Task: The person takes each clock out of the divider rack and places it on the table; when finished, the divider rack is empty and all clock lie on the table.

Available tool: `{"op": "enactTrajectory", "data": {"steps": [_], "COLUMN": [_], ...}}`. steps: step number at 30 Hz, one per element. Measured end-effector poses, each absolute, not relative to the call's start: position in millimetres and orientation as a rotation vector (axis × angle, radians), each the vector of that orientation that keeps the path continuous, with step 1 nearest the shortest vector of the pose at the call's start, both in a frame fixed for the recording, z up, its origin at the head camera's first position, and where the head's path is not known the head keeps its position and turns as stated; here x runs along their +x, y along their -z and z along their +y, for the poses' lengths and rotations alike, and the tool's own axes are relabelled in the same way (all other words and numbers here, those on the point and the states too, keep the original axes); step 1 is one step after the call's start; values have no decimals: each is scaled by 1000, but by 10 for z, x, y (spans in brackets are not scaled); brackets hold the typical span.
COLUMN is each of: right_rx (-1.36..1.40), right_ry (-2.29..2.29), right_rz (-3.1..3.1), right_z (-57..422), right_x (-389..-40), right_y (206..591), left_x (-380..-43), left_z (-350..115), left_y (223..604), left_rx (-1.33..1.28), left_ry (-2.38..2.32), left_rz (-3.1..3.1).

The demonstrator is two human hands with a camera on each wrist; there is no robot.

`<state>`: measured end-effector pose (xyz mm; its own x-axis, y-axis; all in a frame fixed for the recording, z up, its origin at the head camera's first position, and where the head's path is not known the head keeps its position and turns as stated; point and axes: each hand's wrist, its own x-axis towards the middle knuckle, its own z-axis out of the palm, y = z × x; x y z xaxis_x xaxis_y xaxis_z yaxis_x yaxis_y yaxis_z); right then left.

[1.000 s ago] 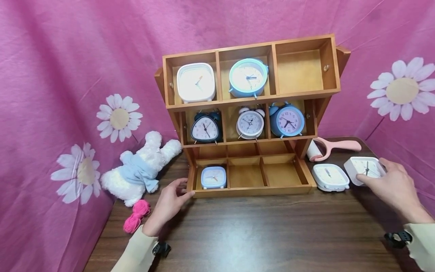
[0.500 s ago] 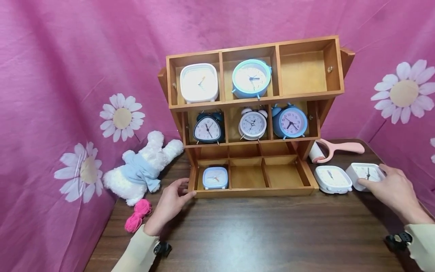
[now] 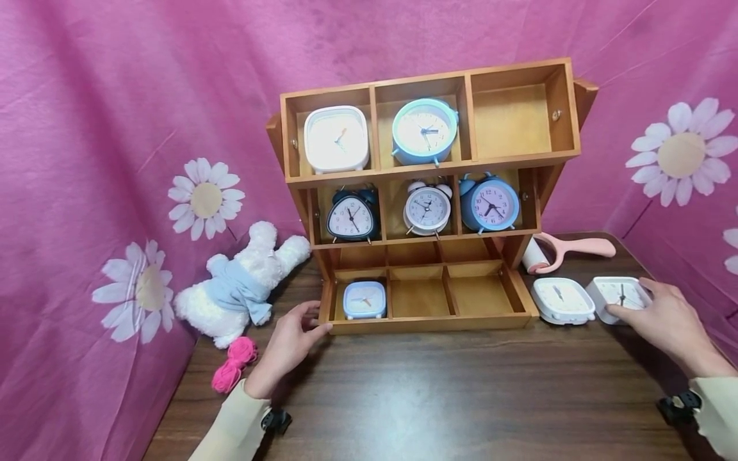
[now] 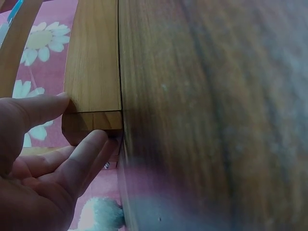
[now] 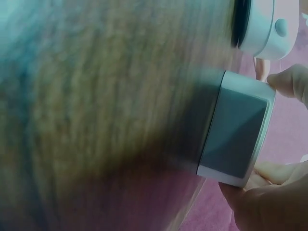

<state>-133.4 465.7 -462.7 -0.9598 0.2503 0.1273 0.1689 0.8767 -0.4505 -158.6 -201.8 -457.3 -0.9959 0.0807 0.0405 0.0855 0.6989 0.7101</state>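
Note:
On the table's right side, my right hand point(image 3: 669, 320) holds a white square alarm clock point(image 3: 619, 296) between thumb and fingers, its dial facing up toward the head camera. The right wrist view shows this clock's side point(image 5: 236, 127) close to the tabletop, thumb at one edge and fingers at the opposite one. Just left of it lies a rounded white clock point(image 3: 562, 299). My left hand point(image 3: 291, 339) pinches the front left corner of the wooden shelf point(image 3: 432, 326); in the left wrist view the thumb is at the top edge and fingers point(image 4: 91, 149) press its end.
Upper shelf compartments hold several clocks, including a dark triangular one point(image 3: 352, 218) and a blue round one point(image 3: 490, 205). A small blue clock point(image 3: 364, 301) stands bottom left. A pink lint roller point(image 3: 567, 250) lies back right; a white plush toy point(image 3: 242, 282) and pink yarn point(image 3: 234, 365) lie left.
My right hand has brought the white square clock slightly down and levelled it beside the rounded white clock. My left hand has kept its place at the shelf corner.

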Motion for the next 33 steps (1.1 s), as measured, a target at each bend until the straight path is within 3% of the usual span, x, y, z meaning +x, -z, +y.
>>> {"op": "enactTrajectory", "data": {"steps": [20, 33], "right_rx": [-327, -181], "right_ry": [-793, -1090], "right_rz": [-2687, -2608], "right_z": [4609, 4117], "right_x": [-1172, -1110], "right_y": [4561, 4388], "left_x": [-1587, -1571], "left_z": [-2020, -2024], "left_y": [4577, 4541], "left_rx": [-137, -137], "left_ry": [1231, 1246], "left_rz": [-2887, -2893]}}
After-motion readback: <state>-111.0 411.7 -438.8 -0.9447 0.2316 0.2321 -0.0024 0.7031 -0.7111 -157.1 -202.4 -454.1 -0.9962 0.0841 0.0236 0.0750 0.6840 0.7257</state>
